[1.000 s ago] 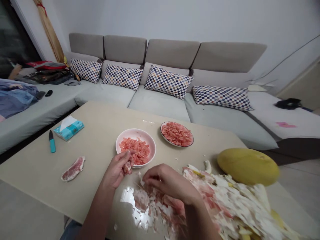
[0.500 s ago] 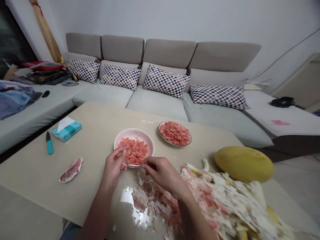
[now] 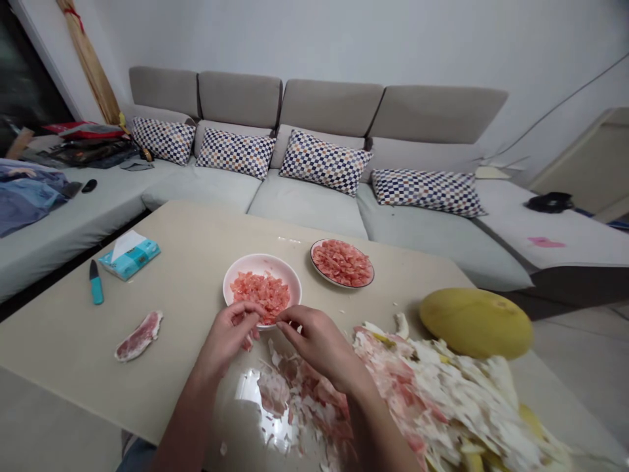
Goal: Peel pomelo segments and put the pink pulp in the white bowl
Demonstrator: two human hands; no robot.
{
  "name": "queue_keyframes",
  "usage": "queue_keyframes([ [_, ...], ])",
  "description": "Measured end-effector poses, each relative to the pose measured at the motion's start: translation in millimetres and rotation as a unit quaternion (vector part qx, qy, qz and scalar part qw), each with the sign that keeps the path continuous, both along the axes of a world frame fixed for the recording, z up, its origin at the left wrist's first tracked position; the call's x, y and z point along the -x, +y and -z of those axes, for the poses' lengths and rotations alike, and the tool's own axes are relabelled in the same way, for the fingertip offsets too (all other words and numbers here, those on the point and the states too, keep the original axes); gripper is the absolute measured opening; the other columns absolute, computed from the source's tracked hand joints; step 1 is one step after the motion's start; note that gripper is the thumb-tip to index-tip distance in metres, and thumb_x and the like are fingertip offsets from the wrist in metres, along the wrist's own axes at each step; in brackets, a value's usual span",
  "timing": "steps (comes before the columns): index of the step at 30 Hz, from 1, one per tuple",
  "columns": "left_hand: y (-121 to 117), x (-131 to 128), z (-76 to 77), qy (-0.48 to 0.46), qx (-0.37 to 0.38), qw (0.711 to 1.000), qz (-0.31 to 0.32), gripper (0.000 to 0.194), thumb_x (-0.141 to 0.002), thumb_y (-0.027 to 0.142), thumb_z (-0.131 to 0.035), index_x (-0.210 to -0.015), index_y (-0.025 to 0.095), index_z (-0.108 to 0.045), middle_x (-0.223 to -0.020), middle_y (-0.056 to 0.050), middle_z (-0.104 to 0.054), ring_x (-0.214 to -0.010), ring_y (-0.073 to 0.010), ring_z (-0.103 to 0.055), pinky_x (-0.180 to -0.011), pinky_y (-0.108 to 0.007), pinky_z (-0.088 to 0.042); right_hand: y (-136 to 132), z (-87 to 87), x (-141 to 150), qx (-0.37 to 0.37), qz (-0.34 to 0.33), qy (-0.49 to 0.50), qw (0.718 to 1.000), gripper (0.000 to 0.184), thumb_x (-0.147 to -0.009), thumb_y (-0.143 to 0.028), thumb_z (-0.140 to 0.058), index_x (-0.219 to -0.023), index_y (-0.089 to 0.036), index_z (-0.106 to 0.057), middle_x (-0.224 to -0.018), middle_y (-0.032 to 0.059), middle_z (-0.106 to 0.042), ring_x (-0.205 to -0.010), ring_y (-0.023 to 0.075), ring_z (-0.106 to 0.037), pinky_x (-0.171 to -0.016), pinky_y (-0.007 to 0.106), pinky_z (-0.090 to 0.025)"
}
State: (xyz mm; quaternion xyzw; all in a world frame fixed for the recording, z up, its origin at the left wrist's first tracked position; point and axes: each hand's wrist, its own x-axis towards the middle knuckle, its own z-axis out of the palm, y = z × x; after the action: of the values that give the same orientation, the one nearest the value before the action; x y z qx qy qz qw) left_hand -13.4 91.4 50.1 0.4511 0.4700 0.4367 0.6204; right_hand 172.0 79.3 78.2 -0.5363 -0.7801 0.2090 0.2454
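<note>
At the near rim of a white bowl (image 3: 228, 278) my two hands work close together. My left hand (image 3: 230, 335) is closed around a small pink-and-white pomelo piece (image 3: 249, 342), mostly hidden by the fingers. My right hand (image 3: 314, 341) is just to its right, thumb and fingertips pinched; whatever they hold is too small or hidden to tell. Pink pomelo pulp (image 3: 263, 293) in loose bits lies in the bowl. Left of the hands, a single pomelo segment (image 3: 139, 337) with pale membrane rests on the table.
Behind the bowl to the right is a dark-rimmed plate (image 3: 314, 265) heaped with pulp. Peel and membrane scraps (image 3: 457, 393) cover the table's right side, beside a whole yellow pomelo (image 3: 476, 322). A teal-handled knife (image 3: 96, 288) and a tissue pack (image 3: 132, 255) lie left.
My left hand has shifted slightly right and down, its fingers now curled nearer the right hand's fingertips. The right hand stays pinched in nearly the same place.
</note>
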Motion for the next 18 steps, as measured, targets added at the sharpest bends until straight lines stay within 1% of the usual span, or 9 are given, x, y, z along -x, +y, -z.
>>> queue_keyframes([
  [1,-5,2,-0.2,0.032,-0.001,0.997,0.067,0.017,-0.075,0.034,-0.069,-0.081,0.018,-0.073,-0.057,0.001,-0.059,-0.045,-0.0103,-0.046,-0.042,-0.02,-0.032,0,0.5,-1,0.0,0.001,-0.001,1.0,0.016,-0.09,-0.015,-0.056,-0.085,-0.02,-0.07,-0.082,0.0038,-0.072,-0.075,0.0188,-0.065,-0.068,0.028,-0.046],
  [3,-16,2,2.6,0.092,-0.006,0.973,0.213,0.017,-0.074,0.031,-0.068,-0.081,0.018,-0.077,-0.061,-0.001,-0.062,-0.047,-0.011,-0.047,-0.043,-0.021,-0.03,2,3.0,-3,-0.007,0.003,0.004,1.0,0.017,-0.091,-0.013,-0.055,-0.088,-0.02,-0.07,-0.085,0.0048,-0.072,-0.077,0.0194,-0.065,-0.07,0.029,-0.047],
  [5,-28,-2,9.1,0.125,-0.01,0.943,0.308,0.013,-0.069,0.029,-0.073,-0.072,0.017,-0.077,-0.058,0.0,-0.06,-0.047,-0.0103,-0.044,-0.045,-0.022,-0.028,3,7.3,-2,-0.017,-0.003,0.016,1.0,0.02,-0.089,-0.01,-0.056,-0.097,-0.02,-0.07,-0.091,0.0062,-0.072,-0.082,0.0201,-0.065,-0.074,0.03,-0.048],
  [6,-32,-6,12.7,0.131,-0.002,0.935,0.329,0.012,-0.07,0.028,-0.07,-0.067,0.017,-0.075,-0.055,0.001,-0.058,-0.047,-0.0105,-0.043,-0.045,-0.022,-0.028,4,10.0,-1,-0.021,-0.012,0.02,1.0,0.022,-0.087,-0.008,-0.057,-0.1,-0.02,-0.07,-0.094,0.007,-0.071,-0.085,0.0205,-0.065,-0.077,0.031,-0.049],
  [8,-37,-14,19.0,0.151,-0.011,0.939,0.308,0.012,-0.07,0.022,-0.066,-0.062,0.017,-0.072,-0.052,0.002,-0.054,-0.048,-0.0112,-0.043,-0.047,-0.023,-0.028,5,16.0,5,-0.032,-0.04,0.019,0.999,0.025,-0.085,-0.006,-0.06,-0.102,-0.021,-0.072,-0.096,0.0076,-0.069,-0.09,0.0212,-0.063,-0.081,0.032,-0.048],
  [9,-38,-18,21.3,0.153,-0.001,0.942,0.3,0.012,-0.07,0.021,-0.064,-0.061,0.017,-0.07,-0.051,0.002,-0.054,-0.048,-0.0113,-0.042,-0.047,-0.024,-0.027,6,19.3,8,-0.039,-0.051,0.012,0.998,0.025,-0.085,-0.006,-0.06,-0.1,-0.021,-0.073,-0.095,0.0076,-0.068,-0.091,0.0213,-0.062,-0.082,0.032,-0.048],
  [11,-36,-22,24.6,0.139,0.009,0.951,0.276,0.013,-0.07,0.02,-0.063,-0.058,0.017,-0.066,-0.052,0.003,-0.053,-0.049,-0.0116,-0.042,-0.047,-0.024,-0.027,8,25.9,16,-0.051,-0.055,-0.019,0.997,0.023,-0.084,-0.006,-0.061,-0.096,-0.02,-0.074,-0.092,0.0079,-0.065,-0.089,0.0215,-0.06,-0.08,0.032,-0.047],
  [15,-29,-23,31.3,0.118,0.027,0.964,0.237,0.016,-0.071,0.025,-0.065,-0.059,0.017,-0.061,-0.053,0.003,-0.052,-0.048,-0.0112,-0.042,-0.046,-0.024,-0.026,13,34.7,24,-0.052,-0.005,-0.116,0.992,0.02,-0.082,-0.01,-0.063,-0.091,-0.02,-0.076,-0.09,0.0098,-0.064,-0.086,0.0242,-0.058,-0.076,0.035,-0.046],
  [18,-25,-23,35.1,0.089,0.036,0.972,0.215,0.021,-0.073,0.032,-0.066,-0.062,0.015,-0.06,-0.054,0.004,-0.051,-0.047,-0.0103,-0.042,-0.047,-0.024,-0.027,14,33.7,22,-0.072,0.044,-0.12,0.989,0.025,-0.081,-0.014,-0.066,-0.104,-0.021,-0.073,-0.099,0.0122,-0.064,-0.093,0.0283,-0.057,-0.08,0.04,-0.045],
])
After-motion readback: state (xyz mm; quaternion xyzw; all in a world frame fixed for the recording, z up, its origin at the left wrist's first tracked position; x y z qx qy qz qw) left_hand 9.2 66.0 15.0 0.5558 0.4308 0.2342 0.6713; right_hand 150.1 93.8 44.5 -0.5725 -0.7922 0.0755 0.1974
